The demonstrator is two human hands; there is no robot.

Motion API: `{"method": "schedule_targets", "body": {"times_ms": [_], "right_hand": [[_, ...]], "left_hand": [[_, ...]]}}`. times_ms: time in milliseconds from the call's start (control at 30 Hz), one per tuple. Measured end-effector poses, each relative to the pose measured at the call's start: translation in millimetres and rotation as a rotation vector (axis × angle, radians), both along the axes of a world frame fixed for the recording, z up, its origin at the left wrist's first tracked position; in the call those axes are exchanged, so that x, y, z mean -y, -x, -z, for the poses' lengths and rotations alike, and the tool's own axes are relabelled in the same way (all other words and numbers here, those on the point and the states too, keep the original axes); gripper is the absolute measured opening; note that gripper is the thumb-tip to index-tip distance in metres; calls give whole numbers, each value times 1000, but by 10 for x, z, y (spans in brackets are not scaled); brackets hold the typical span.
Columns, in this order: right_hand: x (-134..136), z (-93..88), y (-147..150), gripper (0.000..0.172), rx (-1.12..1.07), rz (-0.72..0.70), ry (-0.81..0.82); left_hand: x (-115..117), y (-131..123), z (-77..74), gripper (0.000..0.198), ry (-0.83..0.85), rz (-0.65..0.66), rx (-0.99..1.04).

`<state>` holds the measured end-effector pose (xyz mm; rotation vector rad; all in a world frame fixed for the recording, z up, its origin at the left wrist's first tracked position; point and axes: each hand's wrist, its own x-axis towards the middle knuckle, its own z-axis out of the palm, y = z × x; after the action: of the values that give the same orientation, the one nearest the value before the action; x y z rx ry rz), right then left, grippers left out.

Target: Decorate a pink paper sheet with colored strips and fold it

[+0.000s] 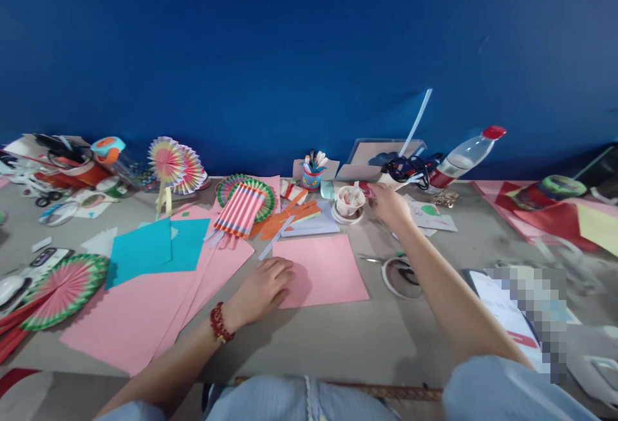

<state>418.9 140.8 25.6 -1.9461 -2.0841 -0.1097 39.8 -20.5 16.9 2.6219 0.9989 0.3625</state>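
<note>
My left hand (263,289) lies with its fingers stretched over the left edge of a pink paper sheet (323,273) in front of me. My right hand (390,207) reaches to the back of the table, just right of a white paper cup (350,201) that stands on a tape roll. Its fingers look pinched together by a small red thing; what they hold is not clear. A scissors tip and a white tape ring (385,276) lie right of the sheet. Orange paper strips (290,218) and a pleated pink paper piece (241,210) sit behind it.
Blue paper (140,250) and larger pink sheets (130,308) cover the left side. Paper fans (167,160) stand at the back left. A tilted bottle (461,160) leans by the blue wall. A phone (505,311) lies beyond my right forearm.
</note>
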Motion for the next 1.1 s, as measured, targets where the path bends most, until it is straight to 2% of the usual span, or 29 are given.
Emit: {"method": "schedule_targets", "body": {"times_ms": [67,200,367,433,533,600,667,767,833,933,1100], "right_hand": [[-50,50,55,38,-1,-9,7],[-92,50,100,21,-49,21,-17],[122,-94,33,29,-187,92,-121],[256,-188,40,30,-283,58,-154],[391,-334,134,25,-409,-97,-197],[399,-408,230,23,-338,-188,-211],[354,-456,324,25,-172,-266,-173],[258,-494,418,28,120,-383,-7],[221,-510,439,28,238,-455,72],[226,-532,415,27,278,-517,77],[292,-544,313,31,259,-488,5]], "left_hand": [[0,-5,-2,26,4,1,5],[3,4,20,27,2,3,1],[-6,31,54,30,-6,8,20],[-15,30,53,30,-7,7,18],[-25,17,34,30,2,14,7],[-23,8,18,31,6,20,0],[-14,3,8,31,2,20,0],[3,2,-1,32,0,20,8],[8,4,-9,33,6,25,9],[4,7,-18,35,17,35,14],[-12,13,3,35,16,28,12]]}}
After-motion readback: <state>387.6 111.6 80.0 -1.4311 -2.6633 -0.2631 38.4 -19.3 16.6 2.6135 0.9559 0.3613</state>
